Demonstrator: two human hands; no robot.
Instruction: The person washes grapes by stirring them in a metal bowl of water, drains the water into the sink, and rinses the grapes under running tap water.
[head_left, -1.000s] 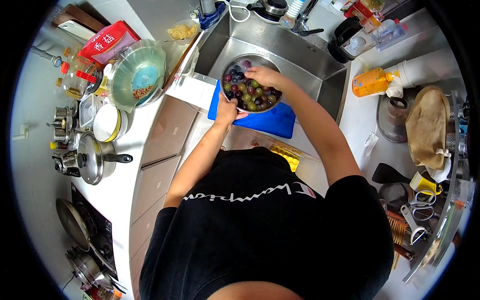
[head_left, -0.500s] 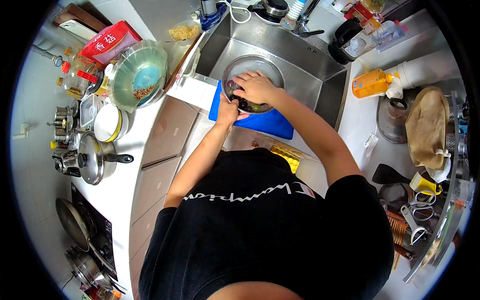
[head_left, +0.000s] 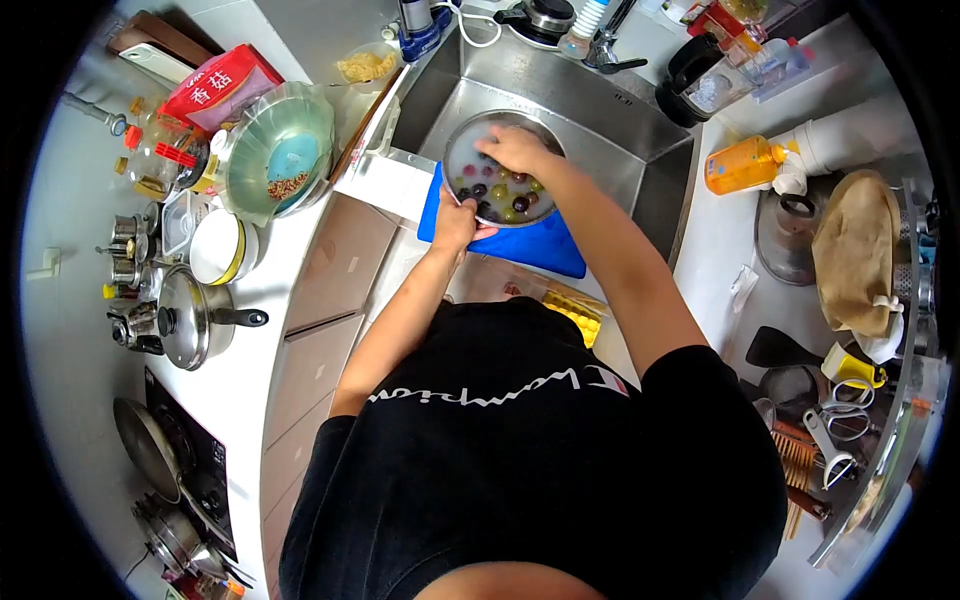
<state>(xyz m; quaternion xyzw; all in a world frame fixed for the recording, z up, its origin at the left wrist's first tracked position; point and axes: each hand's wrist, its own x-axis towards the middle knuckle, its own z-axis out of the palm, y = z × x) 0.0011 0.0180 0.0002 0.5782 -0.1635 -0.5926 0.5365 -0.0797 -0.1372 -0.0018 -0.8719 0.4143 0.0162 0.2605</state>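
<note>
A round metal bowl [head_left: 553,139] of cloudy water sits at the front of the sink, partly over a blue cloth or mat [head_left: 550,251]. Several small round fruits [head_left: 503,190] that look like grapes, dark purple, reddish and green, lie in the water. My left hand [head_left: 456,222] grips the bowl's near-left rim, thumb on top. Over the far part of the bowl is my right hand [head_left: 516,150], its fingers loosely apart and pointing down to the water. Its fingertips are partly hidden, and I see no fruit held in it.
The steel sink [head_left: 610,140] surrounds the bowl, with a faucet [head_left: 605,50] behind. On the left counter stand a green bowl [head_left: 315,110], a white bowl [head_left: 213,250] and a lidded pot [head_left: 185,310]. An orange bottle [head_left: 740,165] lies at right, near a blender jug [head_left: 705,85].
My right hand has risen from the fruits and shifted toward the bowl's far side, uncovering more fruit. The water looks cloudier. My left hand stays on the rim.
</note>
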